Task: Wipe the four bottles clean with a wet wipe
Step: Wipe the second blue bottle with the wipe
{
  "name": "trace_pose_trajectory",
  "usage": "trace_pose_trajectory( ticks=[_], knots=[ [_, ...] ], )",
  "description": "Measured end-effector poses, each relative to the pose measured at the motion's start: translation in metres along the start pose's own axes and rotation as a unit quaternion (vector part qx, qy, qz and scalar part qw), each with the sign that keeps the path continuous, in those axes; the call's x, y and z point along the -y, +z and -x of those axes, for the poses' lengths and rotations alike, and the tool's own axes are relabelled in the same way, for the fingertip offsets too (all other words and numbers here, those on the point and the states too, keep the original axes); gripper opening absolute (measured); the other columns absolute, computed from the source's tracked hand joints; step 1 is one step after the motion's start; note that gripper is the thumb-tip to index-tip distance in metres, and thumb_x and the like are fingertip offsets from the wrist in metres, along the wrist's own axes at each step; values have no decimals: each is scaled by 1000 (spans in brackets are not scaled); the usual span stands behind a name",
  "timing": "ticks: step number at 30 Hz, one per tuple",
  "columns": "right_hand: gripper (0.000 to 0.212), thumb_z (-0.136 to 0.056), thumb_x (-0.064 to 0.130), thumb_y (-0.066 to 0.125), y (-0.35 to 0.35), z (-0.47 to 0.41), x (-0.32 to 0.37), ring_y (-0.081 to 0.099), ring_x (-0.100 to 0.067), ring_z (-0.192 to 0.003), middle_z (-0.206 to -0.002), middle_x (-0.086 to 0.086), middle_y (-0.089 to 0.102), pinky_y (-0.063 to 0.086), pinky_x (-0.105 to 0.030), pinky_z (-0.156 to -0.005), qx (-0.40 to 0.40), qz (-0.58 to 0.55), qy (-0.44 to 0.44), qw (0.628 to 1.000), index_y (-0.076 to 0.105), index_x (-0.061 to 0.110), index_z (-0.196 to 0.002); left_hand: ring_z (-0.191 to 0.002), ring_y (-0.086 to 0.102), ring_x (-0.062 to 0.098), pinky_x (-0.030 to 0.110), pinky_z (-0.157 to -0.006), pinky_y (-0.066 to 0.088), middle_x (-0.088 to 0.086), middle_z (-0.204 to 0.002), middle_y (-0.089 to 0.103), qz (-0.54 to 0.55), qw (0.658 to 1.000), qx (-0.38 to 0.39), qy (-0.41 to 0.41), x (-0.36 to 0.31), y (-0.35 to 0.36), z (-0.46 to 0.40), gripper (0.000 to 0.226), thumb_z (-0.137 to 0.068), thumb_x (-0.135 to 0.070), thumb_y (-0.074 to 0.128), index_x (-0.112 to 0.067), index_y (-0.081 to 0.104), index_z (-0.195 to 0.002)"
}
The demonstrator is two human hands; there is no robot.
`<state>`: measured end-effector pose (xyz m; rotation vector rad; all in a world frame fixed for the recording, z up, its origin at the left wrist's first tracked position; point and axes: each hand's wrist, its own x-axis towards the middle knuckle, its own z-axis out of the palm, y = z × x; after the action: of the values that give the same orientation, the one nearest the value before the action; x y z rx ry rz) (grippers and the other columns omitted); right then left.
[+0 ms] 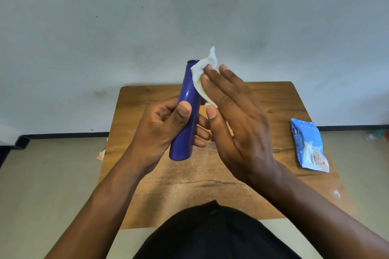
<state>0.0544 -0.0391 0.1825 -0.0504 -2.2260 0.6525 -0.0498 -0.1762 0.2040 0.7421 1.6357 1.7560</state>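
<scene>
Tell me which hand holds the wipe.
The right hand: its straight fingers press the white wipe against the blue bottle; the left hand grips that bottle.

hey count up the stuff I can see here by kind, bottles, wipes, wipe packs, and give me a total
Blue bottle: 1, held in the left hand
Wet wipe: 1, pressed to the bottle by the right hand
Pack of wet wipes: 1, on the wooden table
Total: 3
</scene>
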Motion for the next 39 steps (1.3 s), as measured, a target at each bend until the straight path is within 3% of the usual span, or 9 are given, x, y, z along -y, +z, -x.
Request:
trace_pose_trajectory(
  ticks=[4,8,17,19,22,26,30,35,39],
  knots=[
    [39,-101,1,55,1,2,5,47,-33,-149,-150,-24,55,40,-52,-121,10,7,-69,998,59,-9,-139,-69,74,10,19,-61,57,-7,-80,77,-35,999,-19,22,2,2,0,38,-78,-64,61,-30,75,-87],
    [35,-101,0,54,1,1,4,53,-32,-143,-143,-24,62,43,-50,-119,-32,4,-57,998,63,-10,-133,-68,75,10,19,-61,58,-8,-78,77,-62,997,-9,36,4,6,0,45,-79,-56,57,-15,67,-94],
    [31,-102,7,50,-4,2,9,65,-25,-118,-124,-19,70,52,-38,-100,-52,-42,6,998,71,-7,-121,-81,75,0,11,-67,55,-25,-90,77,-126,990,-42,52,9,6,1,44,-77,-56,77,-29,67,-110],
    [32,-103,9,49,-6,2,11,65,-23,-117,-123,-18,70,51,-34,-101,-50,-45,17,998,71,-6,-122,-91,72,-6,8,-71,52,-30,-97,76,-196,976,-67,71,9,2,0,57,-68,-62,82,-33,67,-116],
    [34,-105,11,46,-8,-3,10,64,-18,-116,-122,-15,69,46,-21,-100,-75,-49,71,993,71,-4,-123,-100,73,1,13,-77,57,-26,-109,74,-268,956,-76,97,7,-2,-1,76,-64,-69,82,-32,67,-129],
    [34,-104,10,46,-7,1,15,64,-15,-112,-119,-14,70,45,-18,-97,-63,-55,69,994,72,-3,-122,-100,71,-4,10,-77,55,-45,-107,64,-274,950,-94,114,-1,-1,1,77,-62,-67,80,-32,66,-129],
    [34,-106,13,44,-10,-3,14,66,-16,-110,-117,-11,71,50,-24,-92,-72,-78,83,991,72,-1,-119,-99,73,-1,13,-78,57,-28,-108,72,-280,948,-88,119,1,-2,0,70,-63,-63,84,-35,68,-125],
    [33,-105,12,45,-10,-4,14,65,-15,-111,-117,-10,70,49,-24,-94,-78,-79,75,991,72,-1,-118,-101,74,5,17,-80,59,-20,-109,75,-268,953,-86,115,4,-4,-2,70,-71,-63,84,-25,69,-128],
    [33,-106,11,44,-12,-6,11,66,-17,-114,-120,-9,71,52,-29,-94,-89,-118,92,985,71,-2,-121,-86,79,21,34,-73,65,1,-98,80,-105,993,-6,55,6,1,-2,58,-80,-54,77,-16,67,-124]
  ],
)
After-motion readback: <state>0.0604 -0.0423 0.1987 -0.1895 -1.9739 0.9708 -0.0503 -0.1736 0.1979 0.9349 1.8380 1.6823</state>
